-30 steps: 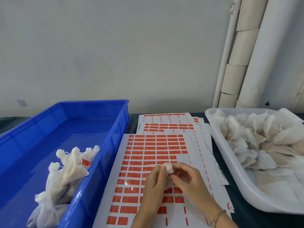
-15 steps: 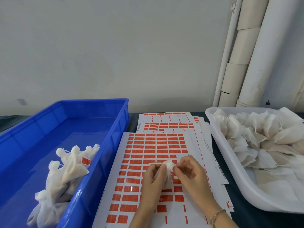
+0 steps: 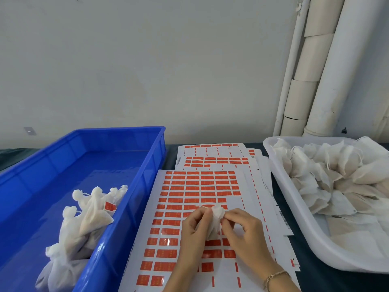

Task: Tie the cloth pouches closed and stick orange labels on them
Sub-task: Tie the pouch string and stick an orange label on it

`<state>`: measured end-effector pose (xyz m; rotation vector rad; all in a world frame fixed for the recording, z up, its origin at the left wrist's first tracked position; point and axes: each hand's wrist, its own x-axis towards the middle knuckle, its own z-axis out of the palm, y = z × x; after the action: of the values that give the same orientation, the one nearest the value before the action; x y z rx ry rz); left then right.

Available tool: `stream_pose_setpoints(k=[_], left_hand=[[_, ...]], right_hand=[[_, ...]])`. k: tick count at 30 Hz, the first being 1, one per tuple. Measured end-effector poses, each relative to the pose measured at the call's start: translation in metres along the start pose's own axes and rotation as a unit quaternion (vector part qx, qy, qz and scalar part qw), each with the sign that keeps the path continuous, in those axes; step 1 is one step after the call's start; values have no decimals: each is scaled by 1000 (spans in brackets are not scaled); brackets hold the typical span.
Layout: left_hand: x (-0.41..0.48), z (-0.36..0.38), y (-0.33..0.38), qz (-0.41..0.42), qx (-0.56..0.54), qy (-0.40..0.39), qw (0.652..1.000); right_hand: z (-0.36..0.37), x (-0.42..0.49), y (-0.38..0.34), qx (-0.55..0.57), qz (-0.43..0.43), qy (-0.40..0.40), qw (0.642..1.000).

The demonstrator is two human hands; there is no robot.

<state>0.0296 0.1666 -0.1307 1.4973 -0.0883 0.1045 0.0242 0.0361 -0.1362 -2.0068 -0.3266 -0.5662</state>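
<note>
White cloth is bunched between both hands: a small pouch [image 3: 215,223] is held just above the top sheet of orange labels [image 3: 190,188], near the middle of the table [image 3: 315,277]. The left hand [image 3: 192,230] grips the pouch from its left side, fingers curled round the fabric, and a thin string [image 3: 201,206] runs out leftward from its fingertips. The right hand [image 3: 245,230] pinches the gathered top of the pouch from the other side, thumb and forefinger closed on the cloth and the other fingers curled beneath; a thin bracelet [image 3: 273,277] sits on that wrist. Whether the knot is drawn tight cannot be told. The label sheet has many bare gaps along its right side, and more sheets [image 3: 212,160] are fanned out beneath and behind it. To the left stands a blue bin [image 3: 155,157] with a cluster of tied pouches [image 3: 84,224] lying against its near right wall; one of them shows an orange label [image 3: 109,206]. To the right, a white tub [image 3: 280,182] holds a heap of flat, untied pouches [image 3: 336,175]. Pale pipes [image 3: 328,81] rise along the wall behind the tub.
</note>
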Motion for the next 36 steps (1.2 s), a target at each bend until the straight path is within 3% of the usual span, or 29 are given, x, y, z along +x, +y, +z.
stream_pose_setpoints(k=[3,9,15,22,36], left_hand=[[-2,0,4,19,-5,-25,999],[-4,1,7,55,17,-46,997],[-4,-2,4,22,-1,-20,1000],[-4,-1,7,45,14,-18,999],[-6,1,8,53,32,-7,998]], right_hand=[[-1,1,-2,44,33,-3,998],[-6,2,-8,65,17,39,997],[-5,1,-6,-4,-73,57,996],[-6,0,-2,-41,-119,70,989],[-4,-1,1,-67,-70,80,992]])
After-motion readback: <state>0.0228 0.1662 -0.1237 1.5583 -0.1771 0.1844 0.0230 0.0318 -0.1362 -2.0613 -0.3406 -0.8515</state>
